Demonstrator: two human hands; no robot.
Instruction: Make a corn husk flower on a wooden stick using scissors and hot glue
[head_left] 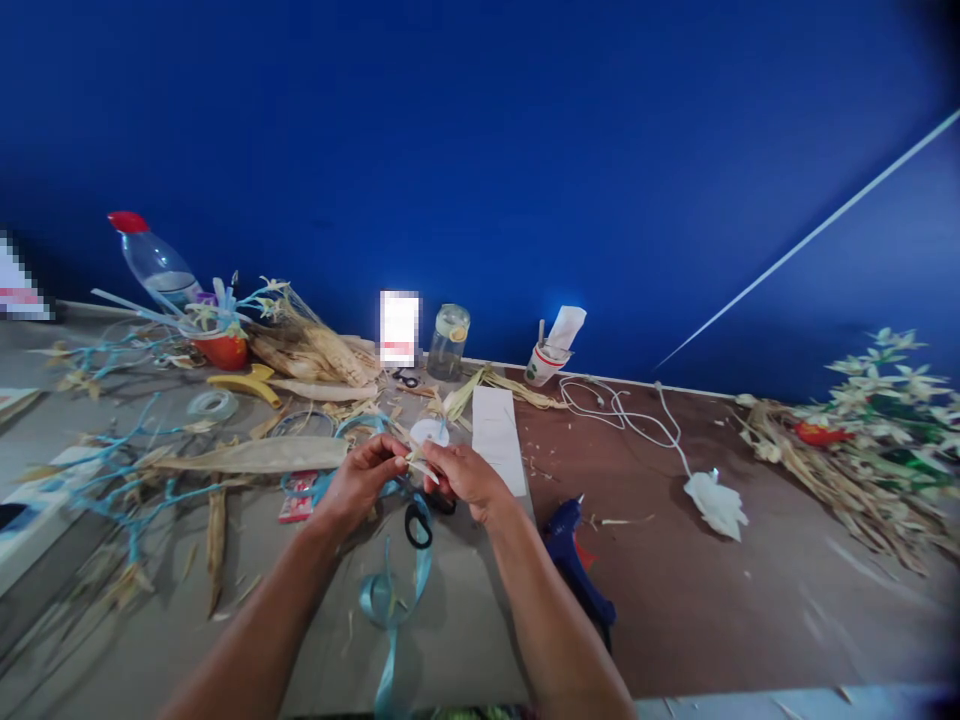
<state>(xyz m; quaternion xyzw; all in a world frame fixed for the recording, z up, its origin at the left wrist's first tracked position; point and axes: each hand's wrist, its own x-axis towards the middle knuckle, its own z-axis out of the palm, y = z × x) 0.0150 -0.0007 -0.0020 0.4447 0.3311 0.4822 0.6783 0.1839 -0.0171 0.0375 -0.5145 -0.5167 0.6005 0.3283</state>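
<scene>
Two bare hands meet near the middle of my head view, above the near part of the bench point(637, 620), with a small pale strip point(421, 470) between them. I see the left hand point(364, 480) pinching it, fingertips drawn narrow, and the right hand point(469, 480) pinching it from the other side, thumb close to the opposite fingers. Just below them I make out the black handles of the scissors point(418, 527); I cannot tell whether the right hand touches these. Nearer to me, a blue ribbon point(377, 600) curls on the grey surface, and to the right a blue glue gun point(577, 565) lies on the brown part. Beyond the hands I find a white disc point(430, 432) and, beside it, a white paper sheet point(496, 430). A long dry leaf point(255, 455) reaches toward the left hand, near a red packet point(297, 500). Farther back, against the blue wall point(480, 150), stand a clear jar point(448, 345) and a white cup point(544, 365).
</scene>
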